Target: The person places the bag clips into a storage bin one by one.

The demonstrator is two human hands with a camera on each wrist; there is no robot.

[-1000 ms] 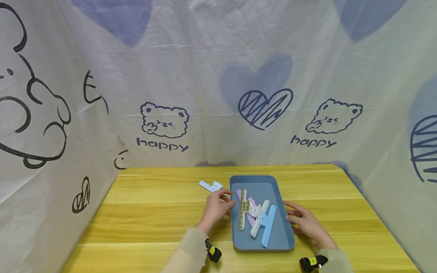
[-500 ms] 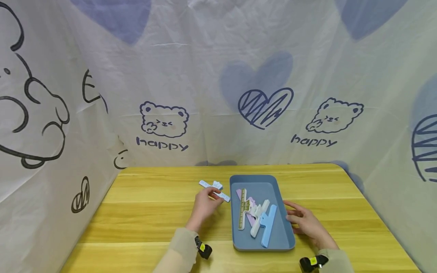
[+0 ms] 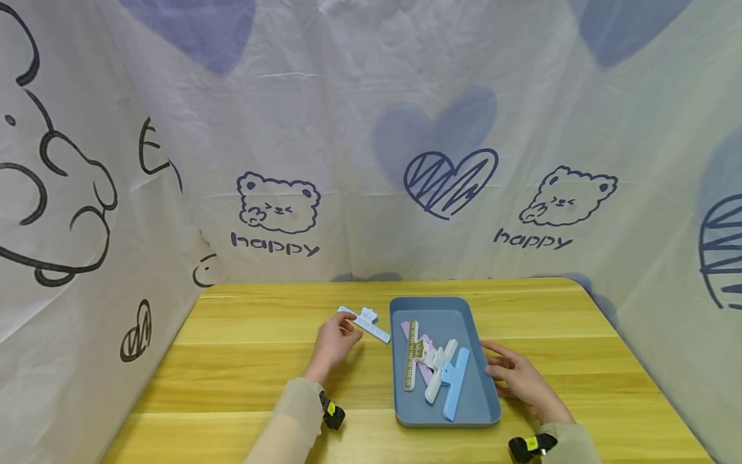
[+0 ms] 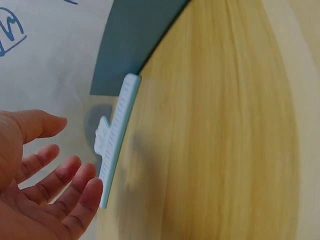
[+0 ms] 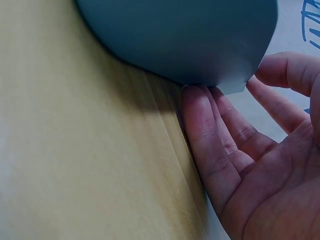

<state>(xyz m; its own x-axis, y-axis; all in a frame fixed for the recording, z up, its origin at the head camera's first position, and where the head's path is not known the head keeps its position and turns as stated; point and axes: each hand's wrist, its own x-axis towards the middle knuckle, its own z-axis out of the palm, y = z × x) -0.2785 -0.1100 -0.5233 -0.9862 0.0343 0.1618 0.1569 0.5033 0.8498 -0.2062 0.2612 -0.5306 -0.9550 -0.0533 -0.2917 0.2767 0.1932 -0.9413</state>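
A pale blue sealing clip (image 3: 373, 328) with a ridged bar lies on the table, one end close to the left wall of a blue-grey tray (image 3: 429, 316). My left hand (image 3: 333, 343) hovers at the clip's far left end, fingers loosely bent and thumb apart. Nothing sits between them; in the left wrist view the fingertips overlap the lower end of the clip (image 4: 120, 130). At the tray's right side, my right hand (image 3: 518, 380) rests its fingertips along the outer wall (image 5: 210, 60). Inside the tray lie a white-and-gold clip (image 3: 410, 361), a purple one, a white one (image 3: 436, 380) and a blue one (image 3: 458, 380).
The wood-grain table (image 3: 249, 361) ends at a white cloth backdrop (image 3: 359, 245) printed with hearts and bears. More cloth hangs at both sides. The tray's raised walls stand between the two hands.
My left hand has drawn back leftward from the tray's left rim, uncovering the pale blue clip and reaching its left end. The right hand and the tray have stayed in place.
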